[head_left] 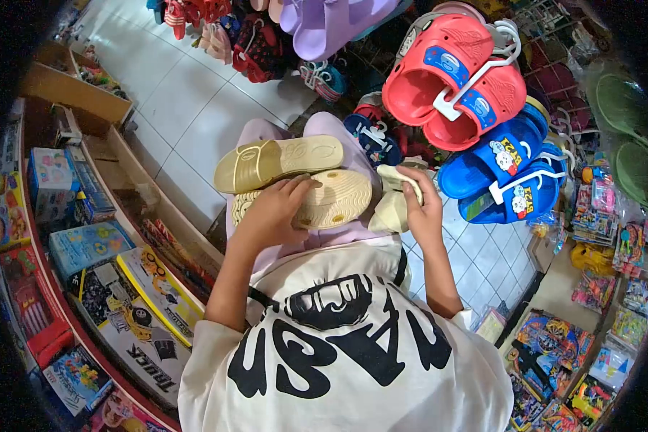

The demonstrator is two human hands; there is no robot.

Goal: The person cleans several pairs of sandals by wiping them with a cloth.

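A pair of gold-beige slide sandals lies across my lap. One sandal (255,169) is right side up, with its strap to the left. The other, an upturned slide sandal (342,196), shows its cream wavy-patterned sole. My left hand (277,212) holds this upturned sandal, with its fingers curled over the sole and its thumb by the near edge. To the right, my right hand (425,205) pinches a cream cloth (390,212) between thumb and fingers. The cloth hangs bunched beside my knee, apart from the sole.
Coral clogs (457,75) and blue slides (507,169) hang on white hangers close at the right. Purple footwear (324,29) hangs ahead. Boxed toys (133,324) fill curved shelves at the left, and packaged toys (554,353) stand at the lower right. White floor tiles (173,93) show ahead.
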